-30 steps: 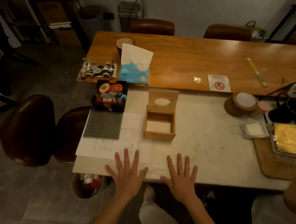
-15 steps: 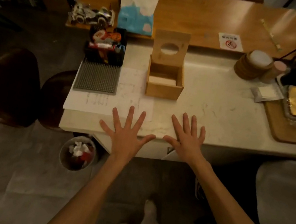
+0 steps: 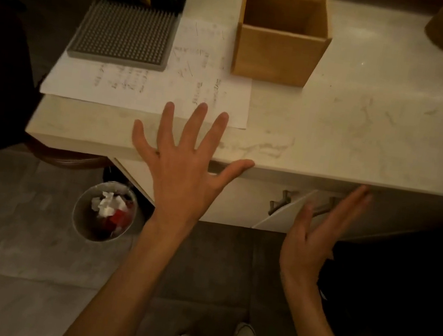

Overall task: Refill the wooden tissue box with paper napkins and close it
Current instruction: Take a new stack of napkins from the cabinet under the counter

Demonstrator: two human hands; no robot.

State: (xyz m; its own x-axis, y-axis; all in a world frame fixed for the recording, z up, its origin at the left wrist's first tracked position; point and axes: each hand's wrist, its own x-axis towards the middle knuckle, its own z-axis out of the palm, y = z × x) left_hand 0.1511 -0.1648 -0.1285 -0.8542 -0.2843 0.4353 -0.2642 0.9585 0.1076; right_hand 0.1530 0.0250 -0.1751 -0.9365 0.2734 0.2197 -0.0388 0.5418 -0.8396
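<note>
While both hands are empty with fingers straight, the right hand (image 3: 317, 231) sits below the table (image 3: 363, 131) edge, near a cabinet handle (image 3: 281, 202). The left hand (image 3: 183, 168) is spread over the edge, fingertips over a handwritten sheet (image 3: 145, 90). Beyond the left hand, the wooden tissue box (image 3: 277, 55) stands open-topped on the table, left corner on the sheet.

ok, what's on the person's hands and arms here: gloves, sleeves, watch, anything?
Nothing worn shows. Left hand and right hand: no gloves, rings, or wrist bands. Left forearm and right forearm are bare to the frame edge, no sleeve in view. Dim light, so small marks can't be ruled out.
</note>
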